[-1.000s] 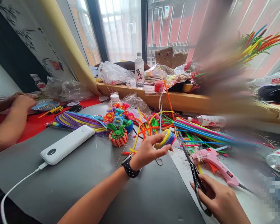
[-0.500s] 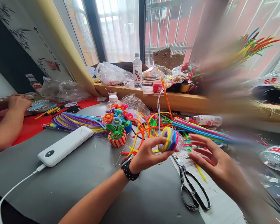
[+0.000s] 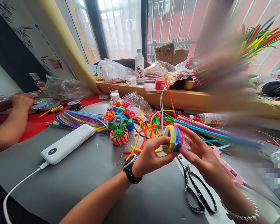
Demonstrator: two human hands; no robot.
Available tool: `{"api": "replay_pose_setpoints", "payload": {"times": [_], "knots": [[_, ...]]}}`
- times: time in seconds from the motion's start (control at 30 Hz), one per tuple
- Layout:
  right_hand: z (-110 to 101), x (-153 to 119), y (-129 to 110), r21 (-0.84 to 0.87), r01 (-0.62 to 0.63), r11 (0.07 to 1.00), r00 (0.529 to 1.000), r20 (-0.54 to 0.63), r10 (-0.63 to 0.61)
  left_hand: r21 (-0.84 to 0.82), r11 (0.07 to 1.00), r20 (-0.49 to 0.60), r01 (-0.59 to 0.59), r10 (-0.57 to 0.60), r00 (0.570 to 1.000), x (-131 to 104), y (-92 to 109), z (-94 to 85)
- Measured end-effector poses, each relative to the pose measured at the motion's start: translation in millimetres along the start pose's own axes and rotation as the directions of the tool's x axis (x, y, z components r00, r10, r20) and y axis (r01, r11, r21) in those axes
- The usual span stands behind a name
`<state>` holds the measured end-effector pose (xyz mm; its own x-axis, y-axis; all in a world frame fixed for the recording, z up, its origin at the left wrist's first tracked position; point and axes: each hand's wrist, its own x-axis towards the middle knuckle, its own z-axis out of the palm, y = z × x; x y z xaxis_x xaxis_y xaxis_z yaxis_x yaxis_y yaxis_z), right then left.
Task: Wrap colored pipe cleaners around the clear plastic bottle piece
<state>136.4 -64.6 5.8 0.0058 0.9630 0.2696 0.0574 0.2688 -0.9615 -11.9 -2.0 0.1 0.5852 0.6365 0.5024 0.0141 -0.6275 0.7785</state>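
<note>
A clear plastic cup-like piece wrapped in yellow, blue, purple and pink fuzzy stems (image 3: 174, 139) is held up over the table. My left hand (image 3: 152, 154), with a watch at the wrist, grips its left side between thumb and fingers. On the right side, my right hand (image 3: 198, 151) has its fingers against the pink end and the clear plastic. Below the hands lie black-handled scissors (image 3: 197, 189) on white paper. Left of the hands stands a small striped pot with fuzzy flowers (image 3: 119, 137).
A white power bank (image 3: 68, 143) with a cable lies at left. A pink glue gun (image 3: 228, 168) is beside my right forearm. Fuzzy stems (image 3: 200, 127) spread behind. Another person's hand (image 3: 23, 101) rests at far left. A bottle (image 3: 139, 68) stands on the sill.
My right hand has moved left and taken hold of the wrapped piece's right side. The pink glue gun has come into clearer view. The camera view has shifted slightly.
</note>
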Motion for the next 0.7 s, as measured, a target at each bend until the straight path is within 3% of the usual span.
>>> {"api": "replay_pose_setpoints", "payload": {"times": [0.33, 0.7], "knots": [[-0.3, -0.2, 0.9, -0.040, 0.058, 0.998, 0.998, -0.009, -0.058, -0.070, 0.997, 0.004, -0.013, 0.013, 1.000, -0.4, -0.3, 0.2], [-0.1, -2.8, 1.0, 0.114, -0.024, 0.993, 1.000, 0.011, 0.022, 0.015, 1.000, 0.007, -0.007, 0.007, 1.000, -0.1, 2.5, -0.3]]}}
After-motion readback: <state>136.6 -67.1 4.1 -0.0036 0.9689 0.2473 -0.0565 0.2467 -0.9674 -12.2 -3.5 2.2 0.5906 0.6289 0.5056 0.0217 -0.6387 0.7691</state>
